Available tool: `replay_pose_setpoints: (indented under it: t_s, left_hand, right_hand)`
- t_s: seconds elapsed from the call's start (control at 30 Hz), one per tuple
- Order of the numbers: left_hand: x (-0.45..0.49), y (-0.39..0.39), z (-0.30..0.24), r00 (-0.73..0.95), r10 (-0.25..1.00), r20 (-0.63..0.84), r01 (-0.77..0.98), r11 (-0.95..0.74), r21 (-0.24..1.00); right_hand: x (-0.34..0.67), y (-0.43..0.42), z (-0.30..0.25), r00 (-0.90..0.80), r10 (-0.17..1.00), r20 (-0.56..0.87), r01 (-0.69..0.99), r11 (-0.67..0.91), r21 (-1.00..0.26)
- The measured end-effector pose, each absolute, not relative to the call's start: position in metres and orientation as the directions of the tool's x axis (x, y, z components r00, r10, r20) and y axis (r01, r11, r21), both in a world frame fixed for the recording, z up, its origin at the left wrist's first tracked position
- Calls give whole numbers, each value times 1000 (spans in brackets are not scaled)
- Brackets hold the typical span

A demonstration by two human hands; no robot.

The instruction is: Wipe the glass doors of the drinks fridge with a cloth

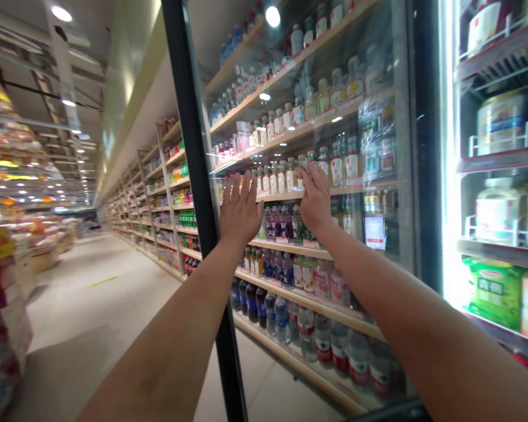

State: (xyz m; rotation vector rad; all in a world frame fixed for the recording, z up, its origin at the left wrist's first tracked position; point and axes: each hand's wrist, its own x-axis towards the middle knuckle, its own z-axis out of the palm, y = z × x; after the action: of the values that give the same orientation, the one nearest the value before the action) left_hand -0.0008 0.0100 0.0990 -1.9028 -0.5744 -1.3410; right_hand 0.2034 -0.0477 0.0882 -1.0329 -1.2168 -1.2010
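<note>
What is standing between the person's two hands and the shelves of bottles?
In the head view, a black-framed glass door separates the left hand and right hand from the shelves; bottles show through it.

Glossy glass door (281, 264); smooth frame (206, 205)

From my distant seat I see the black door frame (194, 126) and, in its glass, pale wood-coloured shelves (264, 340) with dark purple bottles (286, 223). The package (495, 296) at right is bright green, and the beige floor (114, 322) carries one yellow stripe (103, 282).
</note>
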Motion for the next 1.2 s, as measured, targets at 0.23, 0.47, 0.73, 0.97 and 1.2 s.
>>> replay_pose_setpoints:
  t_s: [0.23,0.47,0.73,0.97,1.2]
  left_hand:
    - [-1,11,99,365,-89,927,715,-611,-341]
    - [-2,12,100,356,-75,931,700,-639,-319]
    - [-2,12,100,360,-56,931,688,-658,-306]
    - [-1,10,100,354,-52,934,692,-658,-299]
    - [0,12,100,353,-45,935,688,-665,-291]
  right_hand:
    - [191,-49,70,-399,124,908,910,170,377]
    - [191,-45,78,-86,-50,995,988,125,91]
    - [210,-56,81,-513,184,838,857,164,489]
    - [217,-47,83,197,-191,961,980,78,-185]
    - [211,-54,73,-253,35,967,967,-31,254]
